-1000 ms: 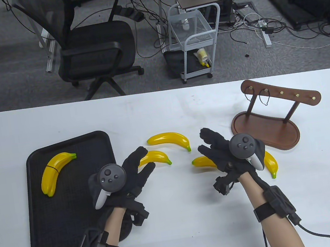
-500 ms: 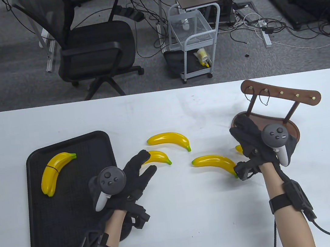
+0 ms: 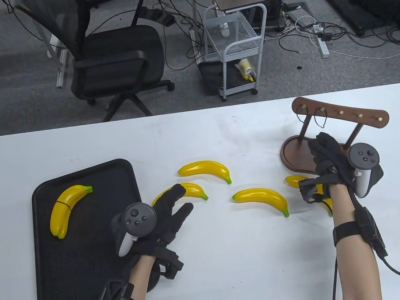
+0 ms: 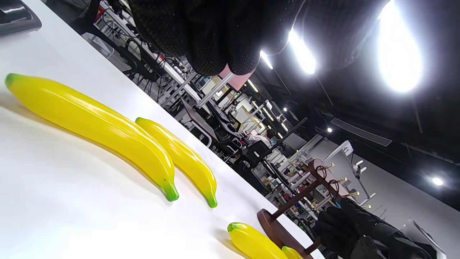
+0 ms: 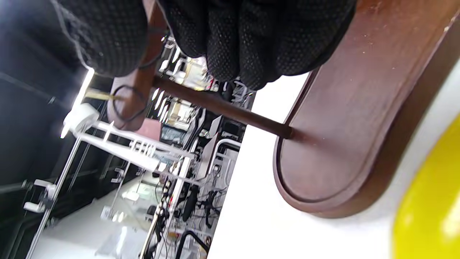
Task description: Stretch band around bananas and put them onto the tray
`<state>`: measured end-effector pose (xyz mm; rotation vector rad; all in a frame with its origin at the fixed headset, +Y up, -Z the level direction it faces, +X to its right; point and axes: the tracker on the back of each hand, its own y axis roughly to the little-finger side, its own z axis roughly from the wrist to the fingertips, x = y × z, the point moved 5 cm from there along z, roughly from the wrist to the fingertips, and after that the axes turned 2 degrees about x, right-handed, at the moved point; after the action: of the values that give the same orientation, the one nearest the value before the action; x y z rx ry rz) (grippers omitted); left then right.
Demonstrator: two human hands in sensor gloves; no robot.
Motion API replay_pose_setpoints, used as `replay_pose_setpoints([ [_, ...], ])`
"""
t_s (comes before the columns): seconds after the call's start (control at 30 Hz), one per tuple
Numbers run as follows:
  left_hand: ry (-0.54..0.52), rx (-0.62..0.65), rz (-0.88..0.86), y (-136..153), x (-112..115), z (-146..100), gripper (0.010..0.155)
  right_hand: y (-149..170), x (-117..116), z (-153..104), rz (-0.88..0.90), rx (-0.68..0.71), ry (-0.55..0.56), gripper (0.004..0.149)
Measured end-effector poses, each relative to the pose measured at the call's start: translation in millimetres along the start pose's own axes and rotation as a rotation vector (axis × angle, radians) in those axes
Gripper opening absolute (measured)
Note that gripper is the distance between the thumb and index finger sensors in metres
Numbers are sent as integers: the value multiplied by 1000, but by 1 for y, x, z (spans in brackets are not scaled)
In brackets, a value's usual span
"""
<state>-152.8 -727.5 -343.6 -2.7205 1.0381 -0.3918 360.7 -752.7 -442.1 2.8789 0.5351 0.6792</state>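
Wooden hook rack (image 3: 333,146), oval base w/ brass pegs, stands far right on white worktop (image 3: 216,266); thin black bands (image 3: 320,120) hang off its pegs. R hand (image 3: 330,161) over the base, fingers (image 5: 230,43) loosely extended, holding nothing. L hand (image 3: 164,214) hovers by tray edge, fingers relaxed, empty. Four loose glossy plastic bananas (image 3: 261,199) mid-worktop, long axes roughly left-right. Banded banana pair (image 3: 67,209) lies diagonally on black textured tray (image 3: 90,269).

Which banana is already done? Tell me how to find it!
Look at the black tray on the left side of the white table. Near its far end lies a yellow banana bundle, the only fruit on the tray. A thin dark band crosses it, while the loose bananas on the bare table have none.
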Motion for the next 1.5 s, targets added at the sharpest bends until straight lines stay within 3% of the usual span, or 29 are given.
replay_pose_setpoints([
  [0.53,15,-16,5,1,2,0,62,12,-4,33,348,-117,67,60],
  [0.87,17,-15,4,0,3,1,62,9,-8,35,347,-122,77,42],
  [1.5,23,-7,12,-2,6,1,61,-19,12,23,358,-73,76,39],
])
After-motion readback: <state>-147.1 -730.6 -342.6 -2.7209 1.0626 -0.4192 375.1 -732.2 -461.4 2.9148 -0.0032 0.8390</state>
